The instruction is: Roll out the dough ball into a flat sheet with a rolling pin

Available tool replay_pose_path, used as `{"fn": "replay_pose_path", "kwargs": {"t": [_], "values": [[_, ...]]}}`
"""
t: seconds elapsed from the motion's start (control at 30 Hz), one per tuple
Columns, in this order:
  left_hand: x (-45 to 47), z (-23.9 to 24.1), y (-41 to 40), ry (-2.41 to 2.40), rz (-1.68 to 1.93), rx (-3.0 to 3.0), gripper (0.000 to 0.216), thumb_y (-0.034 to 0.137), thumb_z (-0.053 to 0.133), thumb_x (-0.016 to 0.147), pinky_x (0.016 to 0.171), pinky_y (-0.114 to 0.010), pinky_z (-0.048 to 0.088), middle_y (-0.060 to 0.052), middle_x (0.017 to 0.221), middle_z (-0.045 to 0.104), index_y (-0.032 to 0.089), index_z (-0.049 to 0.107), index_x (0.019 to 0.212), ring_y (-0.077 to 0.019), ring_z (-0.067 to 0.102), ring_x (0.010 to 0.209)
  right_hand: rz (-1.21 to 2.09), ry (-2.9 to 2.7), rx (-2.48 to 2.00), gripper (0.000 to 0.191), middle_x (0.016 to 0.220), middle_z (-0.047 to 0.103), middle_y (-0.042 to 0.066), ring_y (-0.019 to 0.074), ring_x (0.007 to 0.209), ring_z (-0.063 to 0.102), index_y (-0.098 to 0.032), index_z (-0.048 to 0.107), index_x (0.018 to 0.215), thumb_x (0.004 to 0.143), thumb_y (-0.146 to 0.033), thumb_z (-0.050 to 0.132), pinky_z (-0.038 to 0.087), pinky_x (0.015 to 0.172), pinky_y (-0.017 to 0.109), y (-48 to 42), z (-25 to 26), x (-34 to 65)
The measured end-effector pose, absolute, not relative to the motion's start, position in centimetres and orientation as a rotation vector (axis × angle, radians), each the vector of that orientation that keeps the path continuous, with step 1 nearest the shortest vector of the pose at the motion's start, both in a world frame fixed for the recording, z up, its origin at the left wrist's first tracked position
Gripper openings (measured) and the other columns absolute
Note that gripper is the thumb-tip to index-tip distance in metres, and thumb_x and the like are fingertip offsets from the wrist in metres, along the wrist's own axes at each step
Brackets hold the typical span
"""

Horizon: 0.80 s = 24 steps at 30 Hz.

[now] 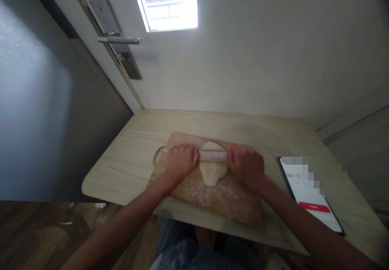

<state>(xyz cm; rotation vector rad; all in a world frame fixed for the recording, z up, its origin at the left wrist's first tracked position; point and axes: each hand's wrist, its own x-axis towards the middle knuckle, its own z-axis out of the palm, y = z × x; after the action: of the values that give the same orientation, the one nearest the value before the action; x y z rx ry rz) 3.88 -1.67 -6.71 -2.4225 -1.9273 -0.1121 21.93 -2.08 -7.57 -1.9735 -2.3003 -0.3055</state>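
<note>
A thin pale rolling pin (212, 155) lies across a flattened piece of dough (212, 172) on a floured wooden cutting board (225, 199). My left hand (181, 160) is closed over the pin's left end. My right hand (245, 164) is closed over its right end. The dough spreads both beyond and in front of the pin. Flour dusts the board just in front of the dough.
The board sits on a light wooden table (127, 162) against a white wall. A phone (310, 195) with a lit screen lies right of the board. A metal ring handle (158, 154) sticks out at the board's left. A door with a lever handle (120, 40) stands at the left.
</note>
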Motion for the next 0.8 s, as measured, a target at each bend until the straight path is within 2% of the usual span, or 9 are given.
{"fn": "replay_pose_path", "kwargs": {"t": [0.2, 0.33, 0.43, 0.67, 0.8], "values": [[3.8, -7.2, 0.3, -2.024, 0.02, -2.383, 0.056, 0.037, 0.013, 0.083, 0.056, -0.033, 0.036, -0.012, 0.067, 0.061, 0.014, 0.063, 0.071, -0.0238, 0.057, 0.065, -0.214, -2.471, -2.019, 0.048, 0.06, 0.061, 0.008, 0.0172, 0.051, 0.053, -0.016, 0.06, 0.062, 0.082, -0.029, 0.019, 0.023, 0.045, 0.026, -0.1, -6.5, 21.9], [3.7, -7.1, 1.6, -2.045, 0.106, -2.434, 0.059, 0.039, 0.012, 0.082, 0.058, -0.033, 0.038, -0.012, 0.067, 0.061, 0.013, 0.064, 0.07, -0.0239, 0.057, 0.067, -0.168, -2.79, -1.864, 0.032, 0.066, 0.061, 0.007, 0.0184, 0.057, 0.054, -0.018, 0.059, 0.076, 0.078, -0.02, 0.027, 0.023, 0.045, 0.026, 1.3, -5.8, 22.3], [3.6, -7.0, 2.5, -2.036, 0.126, -2.467, 0.059, 0.04, 0.013, 0.082, 0.059, -0.032, 0.038, -0.01, 0.067, 0.062, 0.014, 0.064, 0.07, -0.0221, 0.057, 0.067, -0.117, -2.915, -1.794, 0.029, 0.07, 0.061, 0.007, 0.0188, 0.06, 0.054, -0.019, 0.058, 0.078, 0.077, -0.019, 0.029, 0.024, 0.046, 0.026, 2.3, -5.7, 22.6], [3.8, -7.0, 3.6, -1.982, 0.109, -2.463, 0.056, 0.037, 0.016, 0.082, 0.059, -0.031, 0.039, -0.011, 0.07, 0.063, 0.013, 0.065, 0.073, -0.0217, 0.058, 0.068, 0.064, -2.829, -1.904, 0.039, 0.074, 0.062, 0.006, 0.0172, 0.065, 0.055, -0.019, 0.059, 0.073, 0.082, -0.025, 0.021, 0.024, 0.047, 0.025, 3.6, -5.8, 22.6], [4.1, -6.7, 3.1, -2.014, 0.038, -2.4, 0.054, 0.035, 0.018, 0.082, 0.059, -0.03, 0.039, -0.012, 0.071, 0.063, 0.013, 0.066, 0.073, -0.0217, 0.059, 0.068, -0.017, -2.638, -2.021, 0.041, 0.074, 0.063, 0.007, 0.0169, 0.064, 0.057, -0.018, 0.061, 0.071, 0.081, -0.027, 0.022, 0.026, 0.047, 0.024, 2.8, -5.9, 22.2]]}}
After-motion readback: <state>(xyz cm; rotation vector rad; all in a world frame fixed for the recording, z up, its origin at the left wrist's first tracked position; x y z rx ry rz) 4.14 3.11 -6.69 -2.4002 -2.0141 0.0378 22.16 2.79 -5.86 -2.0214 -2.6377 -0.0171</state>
